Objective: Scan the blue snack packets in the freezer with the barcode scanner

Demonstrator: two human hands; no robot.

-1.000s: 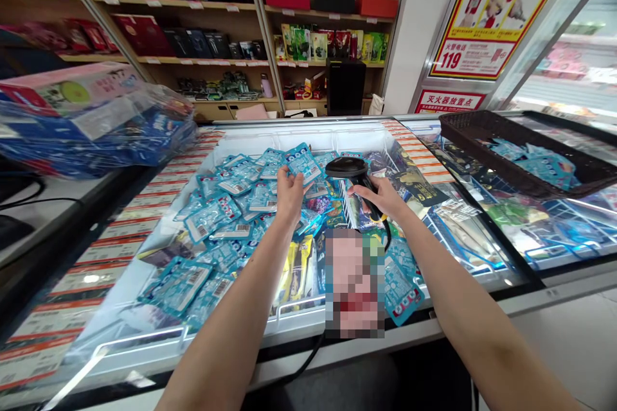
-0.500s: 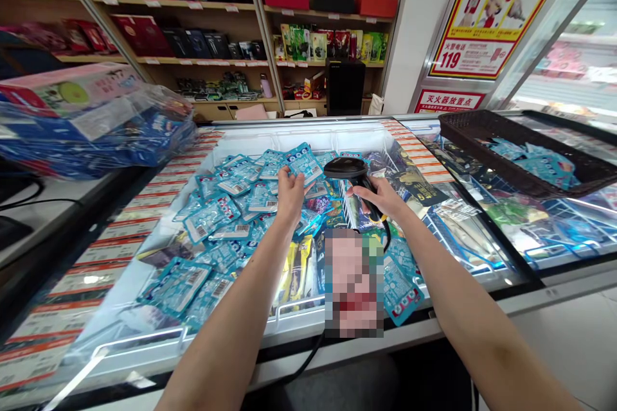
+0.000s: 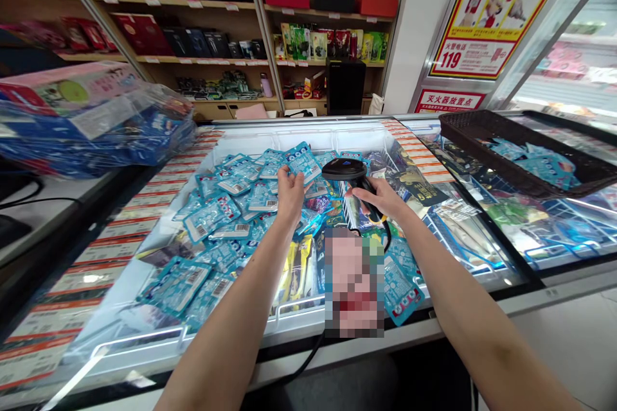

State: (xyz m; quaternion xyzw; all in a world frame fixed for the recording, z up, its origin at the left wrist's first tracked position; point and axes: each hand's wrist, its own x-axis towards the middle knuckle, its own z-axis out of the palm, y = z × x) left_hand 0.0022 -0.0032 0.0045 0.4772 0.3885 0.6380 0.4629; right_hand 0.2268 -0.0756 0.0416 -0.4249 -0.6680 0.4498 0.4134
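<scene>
Between the fingers of my left hand (image 3: 291,191) is a blue printed packet (image 3: 303,162), its white label side turned toward me. My right hand (image 3: 382,198) is wrapped round the handle of a black barcode scanner (image 3: 344,169). The scanner's head points left, just beside the packet, and its cable hangs below the hand. Many similar blue packets (image 3: 210,217) lie heaped in the open chest freezer (image 3: 284,137) under and around my left hand. Yellow packets (image 3: 299,263) show below my hands, and a blurred patch covers part of the near side.
A dark brown basket (image 3: 525,148) holding some blue packets rests at the right on the freezer. Plastic-wrapped boxes (image 3: 96,115) stand at the left. Price labels (image 3: 144,218) line the freezer's edge. Shelves (image 3: 202,63) with boxes and bottles rise behind, near a black computer tower (image 3: 345,87).
The scanner in my right hand has shifted very slightly left, and a small blue light now shows on its top. My left hand and the packet stay in place.
</scene>
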